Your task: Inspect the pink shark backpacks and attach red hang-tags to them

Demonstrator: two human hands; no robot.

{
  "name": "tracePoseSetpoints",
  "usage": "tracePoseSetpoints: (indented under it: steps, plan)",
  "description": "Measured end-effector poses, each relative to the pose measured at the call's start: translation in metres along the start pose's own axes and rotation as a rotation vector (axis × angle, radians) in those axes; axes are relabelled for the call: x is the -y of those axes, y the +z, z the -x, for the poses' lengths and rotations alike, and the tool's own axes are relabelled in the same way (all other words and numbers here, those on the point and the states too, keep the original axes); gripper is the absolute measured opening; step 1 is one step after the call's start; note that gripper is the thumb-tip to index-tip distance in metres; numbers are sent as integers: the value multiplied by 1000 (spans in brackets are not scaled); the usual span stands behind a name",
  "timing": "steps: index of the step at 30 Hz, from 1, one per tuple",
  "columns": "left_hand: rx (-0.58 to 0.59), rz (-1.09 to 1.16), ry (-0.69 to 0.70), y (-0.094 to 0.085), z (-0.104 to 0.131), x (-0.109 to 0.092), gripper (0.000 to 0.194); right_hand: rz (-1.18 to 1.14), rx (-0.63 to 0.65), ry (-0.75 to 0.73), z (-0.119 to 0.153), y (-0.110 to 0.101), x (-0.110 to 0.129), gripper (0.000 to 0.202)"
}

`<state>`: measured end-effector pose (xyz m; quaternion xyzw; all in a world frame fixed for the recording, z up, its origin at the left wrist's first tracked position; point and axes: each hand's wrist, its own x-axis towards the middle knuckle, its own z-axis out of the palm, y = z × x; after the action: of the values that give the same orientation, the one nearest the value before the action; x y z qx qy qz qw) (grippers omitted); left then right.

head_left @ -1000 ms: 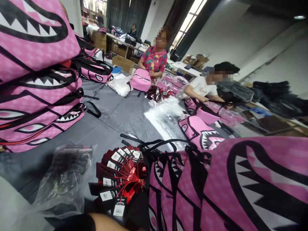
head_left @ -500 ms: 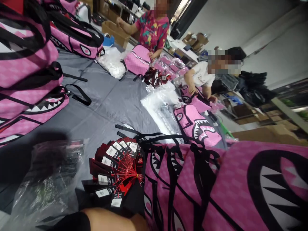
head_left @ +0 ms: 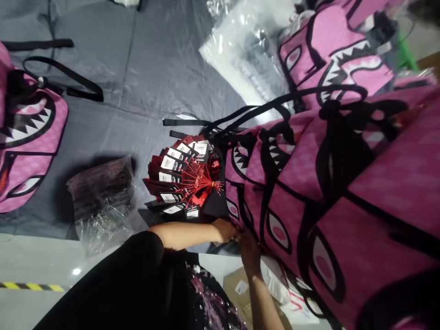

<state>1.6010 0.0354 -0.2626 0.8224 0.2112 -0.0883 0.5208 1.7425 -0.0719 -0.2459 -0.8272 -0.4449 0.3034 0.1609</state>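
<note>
My left hand [head_left: 225,230] reaches in from a black sleeve, its fingers closed in a pinch at the low end of a row of pink backpacks [head_left: 245,201]. Close against it, my right hand [head_left: 250,245] comes up from below, fingers curled together in shadow. What they pinch between them is too small and dark to make out. The backpacks carry black straps and printed eyes and toothed mouths. Just above my left forearm, a fanned bunch of hang tags [head_left: 172,165] with white barcode labels lies on the table, its red strings gathered at one point.
A clear bag of dark items [head_left: 103,192] lies left on the grey-covered table [head_left: 137,110]. Plastic bags [head_left: 240,50] and another pink backpack [head_left: 337,59] are at the far side. More pink bags [head_left: 30,133] sit left. A cardboard box [head_left: 237,284] stands below the table edge.
My view has tilted down and come closer to the table edge. Both my hands now show, meeting at the backpacks; earlier only a forearm showed. The two co-workers have left the view.
</note>
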Motion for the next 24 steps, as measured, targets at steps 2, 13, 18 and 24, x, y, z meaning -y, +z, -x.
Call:
tracePoseSetpoints:
  steps: [2, 13, 18, 24]
  plan:
    - [-17, -37, 1, 1, -1, -1, 20, -40, -19, 25, -3, 1, 2, 26]
    - [-94, -149, -42, 4, 3, -6, 30, -261, -84, 119, 0, 16, 4, 25]
    - [-61, -176, -26, 6, 5, -9, 25, -345, -123, 141, 4, 21, -1, 21]
    - [-105, -206, -39, 5, 6, -15, 29, -428, -178, 152, 6, 26, -7, 20]
